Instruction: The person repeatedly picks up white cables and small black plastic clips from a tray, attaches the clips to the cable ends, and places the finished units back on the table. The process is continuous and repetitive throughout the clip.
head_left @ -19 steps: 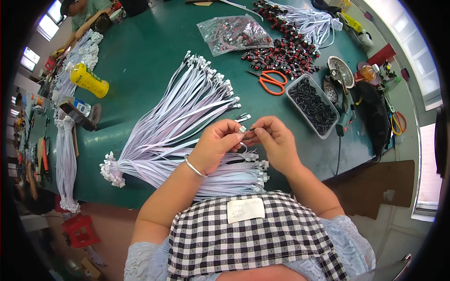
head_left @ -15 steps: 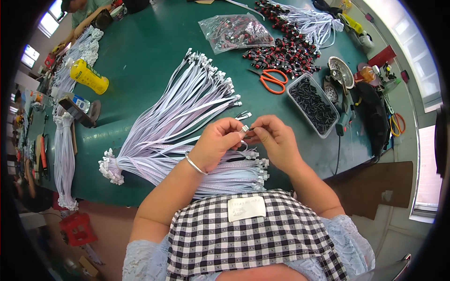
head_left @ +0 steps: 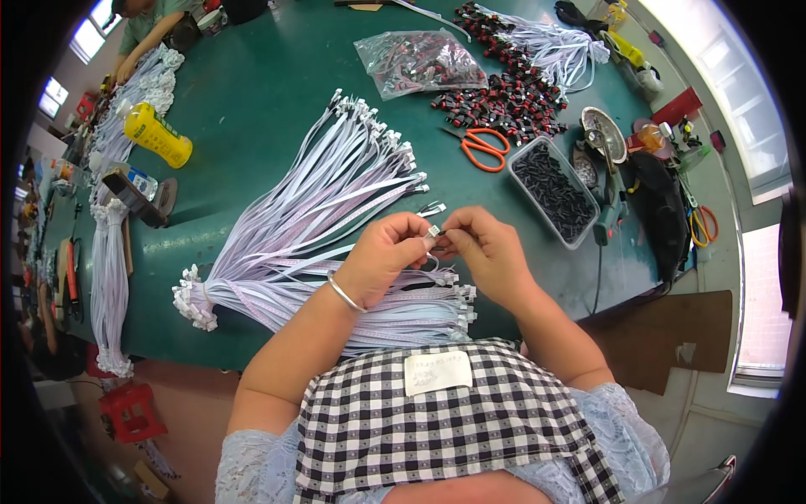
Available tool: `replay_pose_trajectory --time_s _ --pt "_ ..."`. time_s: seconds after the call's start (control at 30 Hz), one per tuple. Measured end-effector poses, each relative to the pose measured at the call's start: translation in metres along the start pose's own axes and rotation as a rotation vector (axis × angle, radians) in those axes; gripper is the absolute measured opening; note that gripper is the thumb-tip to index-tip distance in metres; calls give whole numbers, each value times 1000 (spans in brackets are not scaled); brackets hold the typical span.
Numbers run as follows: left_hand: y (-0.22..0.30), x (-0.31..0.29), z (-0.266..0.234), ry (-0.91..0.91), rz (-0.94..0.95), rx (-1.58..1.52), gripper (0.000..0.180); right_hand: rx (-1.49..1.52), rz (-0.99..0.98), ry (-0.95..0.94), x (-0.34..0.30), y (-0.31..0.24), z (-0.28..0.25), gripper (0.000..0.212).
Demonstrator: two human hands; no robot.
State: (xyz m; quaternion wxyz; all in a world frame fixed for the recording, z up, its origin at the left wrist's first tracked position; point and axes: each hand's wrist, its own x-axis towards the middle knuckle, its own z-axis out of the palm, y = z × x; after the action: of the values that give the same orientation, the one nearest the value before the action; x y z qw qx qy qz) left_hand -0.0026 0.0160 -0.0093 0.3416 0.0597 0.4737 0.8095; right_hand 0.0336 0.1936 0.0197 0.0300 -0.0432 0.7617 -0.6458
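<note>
My left hand [head_left: 382,256] pinches a small white connector [head_left: 432,232] at the end of a white cable. Thumb and fingertips of my right hand [head_left: 494,256] close against the same spot, on something dark and thin, mostly hidden by the fingers. A large bundle of white flat cables [head_left: 281,206] fans out on the table under and beside my left forearm. Its tied end [head_left: 195,298] lies at the left, and white plugs tip the spread ends. One cable end with dark tips [head_left: 432,208] lies just beyond my left hand.
On the green table [head_left: 252,67], a clear tub [head_left: 539,211] of black tube pieces stands right of my hands. Orange-handled scissors [head_left: 483,149], a pile of red-black parts [head_left: 504,105], a plastic bag [head_left: 420,63], a tool with a cord [head_left: 611,214] and a yellow bottle [head_left: 158,136] lie around.
The whole view has shifted slightly. My hands stay together at the white connector, and my right fingers have drawn in a little closer around it.
</note>
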Motion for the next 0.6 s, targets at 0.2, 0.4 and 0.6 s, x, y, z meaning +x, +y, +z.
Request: replay_pose_trajectory --time_s 0.2,0.4,0.6 --pt "1 -1 3 -8 48 72 9 -221 -16 -38 1 -11 -7 7" --pt "3 -4 1 -28 39 51 9 -61 19 1 1 -8 -3 7" --pt "-1 -3 -2 -29 41 71 10 -100 8 -48 -1 -10 -5 9"
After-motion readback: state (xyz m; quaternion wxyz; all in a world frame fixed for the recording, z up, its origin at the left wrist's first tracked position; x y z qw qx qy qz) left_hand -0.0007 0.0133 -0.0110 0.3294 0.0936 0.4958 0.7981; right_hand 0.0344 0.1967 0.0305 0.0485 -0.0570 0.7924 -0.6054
